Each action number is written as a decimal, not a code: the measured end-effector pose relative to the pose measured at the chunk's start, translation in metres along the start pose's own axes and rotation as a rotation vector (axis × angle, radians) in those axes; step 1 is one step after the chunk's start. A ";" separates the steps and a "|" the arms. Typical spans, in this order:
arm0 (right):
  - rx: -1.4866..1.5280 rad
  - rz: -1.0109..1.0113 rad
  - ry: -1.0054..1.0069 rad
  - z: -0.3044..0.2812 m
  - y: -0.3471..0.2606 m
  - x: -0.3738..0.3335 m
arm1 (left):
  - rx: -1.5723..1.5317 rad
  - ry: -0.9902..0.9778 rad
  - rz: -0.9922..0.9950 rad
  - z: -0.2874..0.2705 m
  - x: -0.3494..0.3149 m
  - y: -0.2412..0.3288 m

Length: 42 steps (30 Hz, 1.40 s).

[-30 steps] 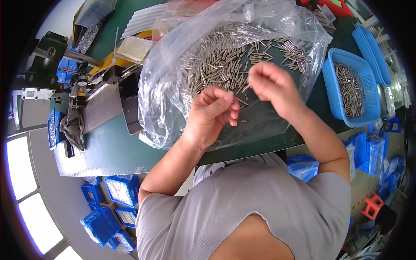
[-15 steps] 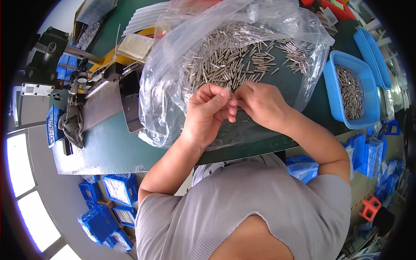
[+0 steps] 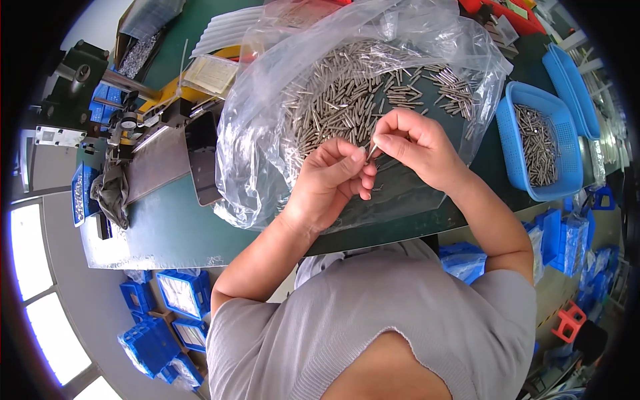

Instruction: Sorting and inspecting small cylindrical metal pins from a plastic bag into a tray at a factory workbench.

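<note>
My left hand [image 3: 330, 177] and my right hand [image 3: 423, 150] meet above the near part of a clear plastic bag [image 3: 247, 160]. A small slim metal pin [image 3: 373, 151] stands pinched between my right thumb and forefinger, right beside my left thumb tip. My left fingers are curled, thumb pressed toward the forefinger; what lies in that pinch is too small to make out. Just beyond my hands, a heap of similar metal pins [image 3: 340, 110] is spread on the bag, with a smaller cluster of pins [image 3: 457, 93] farther right.
At the right stands a blue basket [image 3: 513, 143] part full of pins, with another blue basket [image 3: 573, 90] behind it. A dark flat tablet-like panel [image 3: 202, 157] and a bench fixture with a gauge [image 3: 127, 120] are left. The green table's [image 3: 160, 233] front edge runs before me.
My right hand has turned and lifted, its thumb and forefinger now showing with the pin between them. My left hand has shifted slightly right and down.
</note>
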State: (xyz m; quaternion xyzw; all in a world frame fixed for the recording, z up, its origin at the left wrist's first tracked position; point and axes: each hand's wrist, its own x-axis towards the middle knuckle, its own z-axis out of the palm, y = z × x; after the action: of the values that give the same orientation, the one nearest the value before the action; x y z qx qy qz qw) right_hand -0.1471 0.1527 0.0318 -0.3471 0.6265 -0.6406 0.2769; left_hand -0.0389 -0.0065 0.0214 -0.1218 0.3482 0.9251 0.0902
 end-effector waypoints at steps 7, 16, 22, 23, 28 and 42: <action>-0.042 -0.050 -0.083 0.006 -0.011 -0.003 | -0.015 -0.006 0.007 -0.002 0.001 -0.002; 0.570 0.198 0.091 -0.038 -0.006 0.009 | -0.004 -0.021 0.024 -0.002 0.000 -0.004; 0.497 0.301 0.125 -0.054 -0.011 0.009 | -0.012 -0.029 0.012 -0.002 0.000 -0.003; 0.198 0.335 0.166 -0.053 -0.008 0.006 | -0.013 -0.031 0.013 -0.003 0.000 -0.003; -0.755 -0.071 0.010 -0.033 0.010 0.002 | -0.018 -0.017 0.036 -0.005 0.001 -0.001; -0.285 0.012 -0.015 -0.019 0.001 0.002 | -0.028 -0.010 -0.018 -0.004 0.001 -0.002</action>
State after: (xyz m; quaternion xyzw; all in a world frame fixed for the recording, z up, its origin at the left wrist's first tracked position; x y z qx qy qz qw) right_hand -0.1636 0.1632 0.0319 -0.3840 0.7109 -0.5410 0.2333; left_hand -0.0390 -0.0073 0.0169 -0.1218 0.3335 0.9297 0.0984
